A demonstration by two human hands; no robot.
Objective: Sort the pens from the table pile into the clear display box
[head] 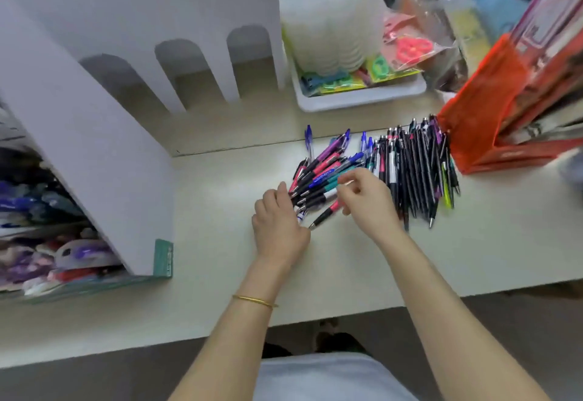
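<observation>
Evidently gathering is in hand: the left hand (279,220), fingers flat, squares the pens (318,179) at twelve o'clock on the bench (220,274), the right hand (367,203) pinches one, and next a bunch needs lifting boxward.

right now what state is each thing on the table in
coloured pens: loose fanned pile on the table
black pens: lying side by side, roughly parallel
left hand: fingers straight, touching the coloured pens' tips
right hand: fingers curled, seems to pinch one coloured pen
white tray: full of packets
orange bag: standing, stuffed
</observation>
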